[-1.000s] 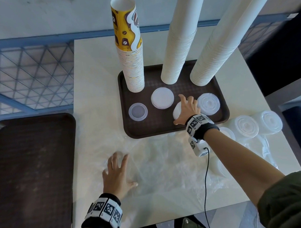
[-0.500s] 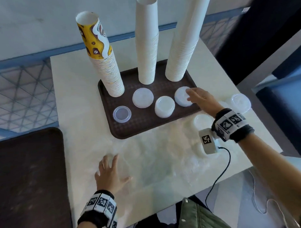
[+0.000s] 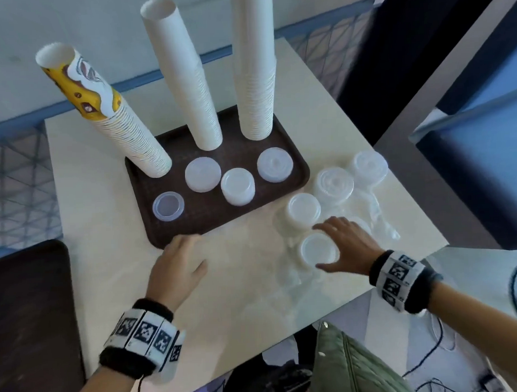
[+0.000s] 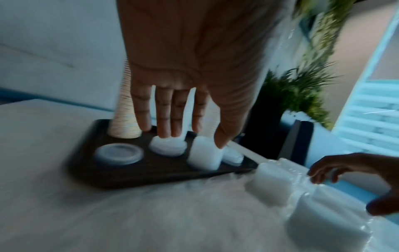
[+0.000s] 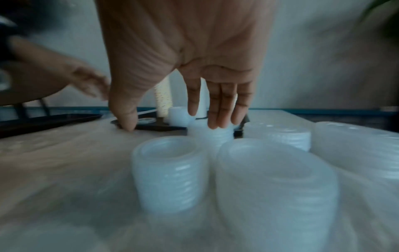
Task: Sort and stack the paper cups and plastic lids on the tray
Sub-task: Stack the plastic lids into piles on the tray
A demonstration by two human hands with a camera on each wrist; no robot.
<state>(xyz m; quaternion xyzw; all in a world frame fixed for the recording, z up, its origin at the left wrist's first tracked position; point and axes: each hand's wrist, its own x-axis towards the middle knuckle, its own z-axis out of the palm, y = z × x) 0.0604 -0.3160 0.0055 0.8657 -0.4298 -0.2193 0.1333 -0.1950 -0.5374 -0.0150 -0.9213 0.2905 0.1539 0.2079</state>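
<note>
Brown tray (image 3: pixel 299 176): set on the pale bench (image 3: pixel 84 184); three tall stacks of paper cups are carried at its far side, the left one, the yellow-topped stack (image 3: pixel 114 124), leaning well off upright.
Lids on the tray: four low piles are lined along the near side, among them a clear single lid (image 3: pixel 168 206) at the left and the middle pile (image 3: pixel 238 186).
Lids off the tray: several taller stacks of translucent plastic lids are stood on crinkled clear wrap (image 3: pixel 378 221) just right of the tray; the nearest lid stack (image 3: pixel 317 249) is closest to the bench edge.
Right hand (image 3: pixel 345 245): spread wide, fingers straight, reaching over the nearest lid stack; nothing is gripped, and contact with it cannot be told through the blur.
Left hand (image 3: pixel 177 264): flat and relaxed, held over the bench just before the tray's near edge; nothing is held.
Step judged: a lid stack is about to be taken up for transfer to the tray.
Risk, slip: the stack is loose and smooth, so a grip on the upper lids alone is likely to leave the lower ones behind or fan them out.
Risk, wrap: the film under the stacks may be dragged, tipping the neighbours toward the bench edge.
Risk, cups: the leaning stack may be toppled if the tray is nudged.
</note>
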